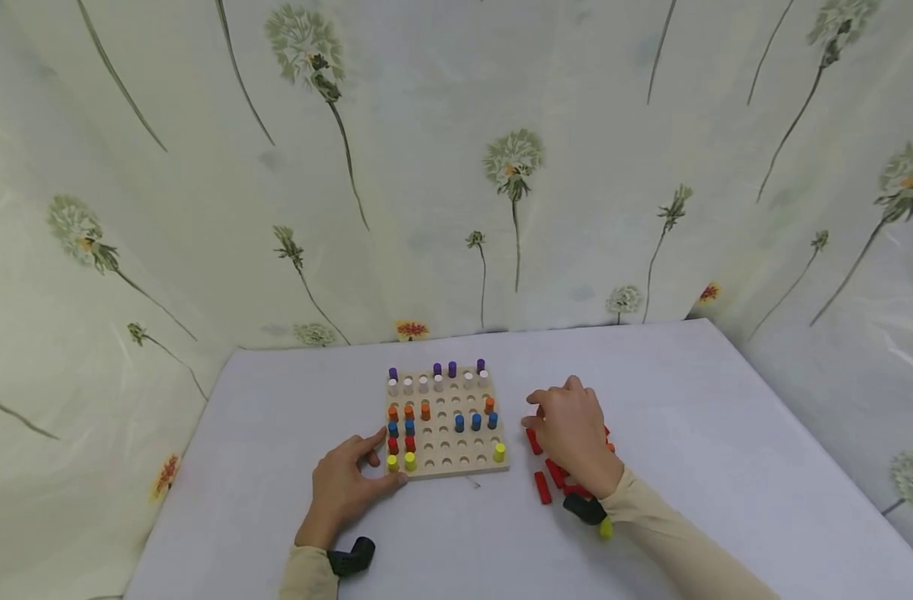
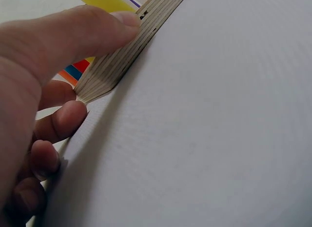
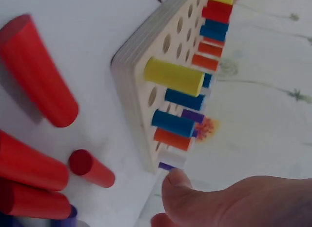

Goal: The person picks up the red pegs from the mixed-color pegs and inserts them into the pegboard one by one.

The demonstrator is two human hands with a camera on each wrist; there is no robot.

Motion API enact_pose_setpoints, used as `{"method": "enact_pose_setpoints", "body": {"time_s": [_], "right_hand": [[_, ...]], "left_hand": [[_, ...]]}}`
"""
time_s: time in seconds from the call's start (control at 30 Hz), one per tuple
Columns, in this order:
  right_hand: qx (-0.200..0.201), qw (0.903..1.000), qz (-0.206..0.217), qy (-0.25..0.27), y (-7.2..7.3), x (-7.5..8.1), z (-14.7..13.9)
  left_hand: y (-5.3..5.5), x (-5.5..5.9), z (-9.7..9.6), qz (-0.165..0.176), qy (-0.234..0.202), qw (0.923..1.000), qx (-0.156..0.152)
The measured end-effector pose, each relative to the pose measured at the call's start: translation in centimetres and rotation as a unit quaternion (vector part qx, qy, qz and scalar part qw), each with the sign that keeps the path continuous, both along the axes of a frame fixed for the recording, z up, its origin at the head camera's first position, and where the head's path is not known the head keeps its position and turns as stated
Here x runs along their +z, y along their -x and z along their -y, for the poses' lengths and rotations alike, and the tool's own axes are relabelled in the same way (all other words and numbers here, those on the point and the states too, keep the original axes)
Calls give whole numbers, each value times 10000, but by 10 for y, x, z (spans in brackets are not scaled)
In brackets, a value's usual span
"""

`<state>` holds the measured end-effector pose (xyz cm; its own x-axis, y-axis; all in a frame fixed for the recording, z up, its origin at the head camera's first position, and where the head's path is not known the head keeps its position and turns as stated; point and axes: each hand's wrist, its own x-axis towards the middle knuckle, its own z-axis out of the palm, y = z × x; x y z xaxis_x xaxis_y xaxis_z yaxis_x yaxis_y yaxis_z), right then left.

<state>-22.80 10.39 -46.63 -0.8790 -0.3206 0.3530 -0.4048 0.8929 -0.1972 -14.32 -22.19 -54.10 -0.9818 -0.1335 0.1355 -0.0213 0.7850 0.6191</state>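
A wooden pegboard (image 1: 447, 433) lies on the table with rows of purple, white, orange, blue, red and yellow pegs standing in its holes. My left hand (image 1: 349, 482) grips its near left corner. In the left wrist view the thumb (image 2: 92, 31) presses the front edge, with bent fingers at the side. To the right of the board, my right hand (image 1: 572, 425) is above loose red pegs (image 1: 542, 487), partly covering them. Its thumb and finger stand apart, with no peg visible between them. Several red pegs (image 3: 39, 71) lie on their sides in the right wrist view.
A white cloth covers the table (image 1: 239, 467). Behind it hangs a curtain (image 1: 426, 167) printed with dandelions. An orange peg (image 1: 611, 447) shows just past the right hand, and a purple one (image 3: 70, 217) lies among the red pegs.
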Motion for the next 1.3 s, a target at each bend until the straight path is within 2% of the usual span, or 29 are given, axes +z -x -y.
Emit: {"method": "enact_pose_setpoints", "body": {"time_s": [0.2,0.3,0.4,0.6,0.73,0.97,1.1,1.2,1.3], "right_hand": [[-285,9957,791,-400,3,-16,-4],[-476,9902,1240,-432,3,-24,-3],[-558,9871,1467,-314,2,-26,0],[-433,9883,1460,-107,2,-30,4],[-339,9898,1385,35,3,-36,2],[-118,9949,983,-177,4,-45,1],[-278,9941,1046,68,3,-42,2],[-421,9921,1121,371,1,-33,2],[-484,9916,1024,618,-1,-21,1]], "left_hand": [[0,-1,-1,-8,-32,10000,46],[-1,-3,-2,-26,-33,10000,51],[-1,-3,-2,-43,-4,10000,63],[-1,-2,-1,-148,13,9999,64],[0,-4,-2,-62,-7,10000,59],[1,-3,-1,22,21,10000,85],[1,-1,0,-49,91,9999,47],[1,0,0,-38,99,9999,39],[1,0,1,-26,104,9999,28]]}}
